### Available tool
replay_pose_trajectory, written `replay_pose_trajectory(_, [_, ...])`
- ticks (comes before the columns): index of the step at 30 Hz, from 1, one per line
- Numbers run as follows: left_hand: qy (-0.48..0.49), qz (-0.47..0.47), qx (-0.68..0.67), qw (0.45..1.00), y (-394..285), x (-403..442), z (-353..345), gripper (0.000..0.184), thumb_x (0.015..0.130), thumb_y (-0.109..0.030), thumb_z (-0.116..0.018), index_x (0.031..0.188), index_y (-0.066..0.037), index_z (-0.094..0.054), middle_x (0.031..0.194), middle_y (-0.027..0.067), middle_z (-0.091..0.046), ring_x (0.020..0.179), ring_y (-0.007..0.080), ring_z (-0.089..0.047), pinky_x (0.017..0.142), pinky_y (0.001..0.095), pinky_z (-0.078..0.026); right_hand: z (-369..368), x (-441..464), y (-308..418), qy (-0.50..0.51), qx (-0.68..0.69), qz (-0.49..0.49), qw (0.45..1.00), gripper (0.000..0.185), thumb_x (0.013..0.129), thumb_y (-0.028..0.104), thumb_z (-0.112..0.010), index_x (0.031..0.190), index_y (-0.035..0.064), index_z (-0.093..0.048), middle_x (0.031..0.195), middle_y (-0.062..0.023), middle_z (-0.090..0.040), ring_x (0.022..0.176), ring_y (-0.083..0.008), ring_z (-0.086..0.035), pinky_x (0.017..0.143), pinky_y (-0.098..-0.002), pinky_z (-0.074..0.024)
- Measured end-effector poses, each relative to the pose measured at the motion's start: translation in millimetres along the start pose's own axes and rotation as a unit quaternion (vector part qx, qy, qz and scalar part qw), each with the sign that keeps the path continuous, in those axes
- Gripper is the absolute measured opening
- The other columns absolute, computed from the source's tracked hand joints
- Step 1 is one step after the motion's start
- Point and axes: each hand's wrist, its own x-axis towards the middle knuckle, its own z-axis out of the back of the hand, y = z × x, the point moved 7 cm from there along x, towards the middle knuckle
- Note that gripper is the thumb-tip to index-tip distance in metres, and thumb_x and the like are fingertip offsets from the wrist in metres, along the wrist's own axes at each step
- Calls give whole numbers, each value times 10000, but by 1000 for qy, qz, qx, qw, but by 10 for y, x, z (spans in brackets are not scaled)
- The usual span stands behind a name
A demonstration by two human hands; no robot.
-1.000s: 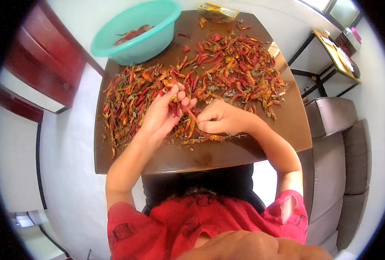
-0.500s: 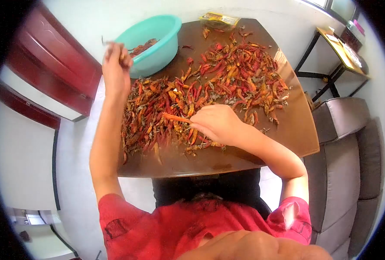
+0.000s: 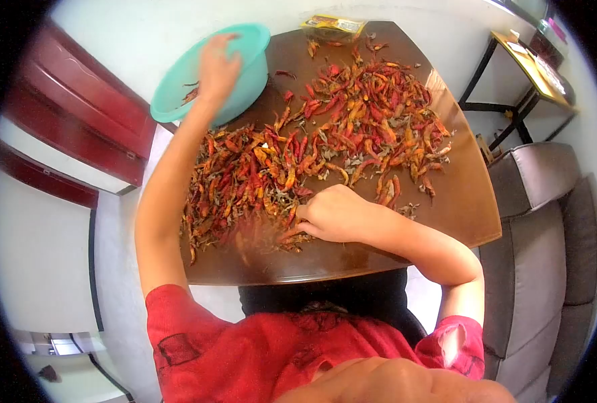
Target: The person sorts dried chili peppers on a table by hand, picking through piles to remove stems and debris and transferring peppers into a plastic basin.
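My left hand [image 3: 219, 70] is over the turquoise basin [image 3: 252, 80], slightly blurred, with its fingers apart and nothing visible in them. Some dark red dried chili pieces [image 3: 189, 94] show inside the basin; my hand and forearm hide part of it. At the near side of the chili pile [image 3: 244, 174], my right hand [image 3: 332, 213] is closed, thumb and fingers pinched together. An orange-red dried chili pepper [image 3: 289, 234] sticks out from the fingertips, low over the pile. The peppers are red, orange and brown, mixed with grey-brown dry bits.
A second spread of dried chilies [image 3: 379, 114] covers the right part of the brown table [image 3: 446, 208]. At the far edge lies a clear packet with a yellow label [image 3: 335, 25]. A grey sofa [image 3: 533, 269] and a small side table [image 3: 533, 74] stand to the right.
My left hand has moved right, over the basin, and its fingers have opened. My right hand has come down nearer the table's front edge, with the orange chili lower.
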Motion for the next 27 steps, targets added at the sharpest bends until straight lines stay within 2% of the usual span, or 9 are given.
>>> replay_pose_trajectory(2, [134, 15, -160, 978, -422, -227, -440, 258, 845, -64, -540, 1072, -75, -662, 1088, 122, -658, 1067, 312, -583, 955, 415, -453, -22, -5, -23, -3, 0, -3, 1000, 219, 859, 241, -601, 795, 36, -644, 662, -182, -617, 677, -378, -626, 627, -477, -495])
replay_pose_trajectory(5, [287, -62, -111, 950, -859, -637, -1027, 248, 830, -76, -555, 1034, -76, -696, 1007, 136, -659, 1024, 334, -592, 890, 433, -483, -47, 1, -43, -13, -8, 2, 1000, 198, 845, 220, -603, 785, 35, -638, 660, -176, -618, 682, -372, -632, 624, -472, -499])
replay_pose_trajectory(7, [284, -102, -87, 949, -928, -970, -1141, 289, 822, -43, -535, 1062, -75, -694, 1036, 152, -645, 1045, 357, -575, 881, 442, -477, -59, -5, -64, -17, -16, 6, 1000, 188, 835, 212, -606, 777, 35, -633, 657, -172, -618, 683, -367, -636, 621, -469, -501])
replay_pose_trajectory(11, [379, -47, -97, 919, -800, -937, -993, 322, 766, 49, -472, 952, -38, -719, 972, 160, -669, 967, 335, -622, 874, 402, -488, -66, -11, -53, -34, -17, 16, 999, 174, 824, 187, -595, 753, 30, -620, 645, -169, -615, 664, -361, -640, 597, -465, -502])
replay_pose_trajectory(12, [393, 24, -115, 912, -692, -908, -986, 305, 766, 44, -465, 899, -36, -728, 912, 161, -680, 888, 333, -649, 836, 399, -504, -53, -11, -50, -39, -16, 21, 999, 174, 826, 181, -590, 749, 27, -617, 643, -170, -614, 657, -361, -640, 591, -466, -502])
replay_pose_trajectory(15, [334, 101, -132, 928, -445, -669, -998, 313, 779, 36, -474, 951, -48, -721, 983, 172, -691, 891, 312, -663, 813, 387, -508, -59, -8, -44, -40, -24, 23, 999, 175, 826, 176, -587, 748, 22, -616, 640, -172, -613, 652, -365, -638, 588, -468, -501])
replay_pose_trajectory(19, [276, 81, -123, 950, -207, -463, -1393, 223, 876, -84, -557, 1056, -38, -680, 1017, 158, -694, 921, 326, -658, 819, 417, -507, -45, -2, -56, -33, -29, 21, 999, 172, 827, 172, -584, 749, 22, -616, 648, -175, -617, 655, -366, -637, 586, -469, -501])
replay_pose_trajectory(25, [303, 112, 19, 946, -337, -513, -1783, 221, 838, -209, -653, 981, -42, -680, 965, 167, -687, 950, 343, -640, 829, 445, -501, 64, 6, -64, -62, -51, 26, 996, 175, 832, 171, -577, 735, 25, -578, 658, -155, -610, 662, -355, -631, 594, -458, -501])
replay_pose_trajectory(27, [317, 116, 11, 941, -302, -567, -1848, 317, 834, -222, -690, 1075, -20, -648, 1018, 177, -669, 994, 370, -614, 863, 460, -474, 180, -11, -18, -130, -24, 52, 990, 175, 844, 173, -569, 730, 41, -561, 650, -142, -600, 672, -346, -632, 603, -444, -503])
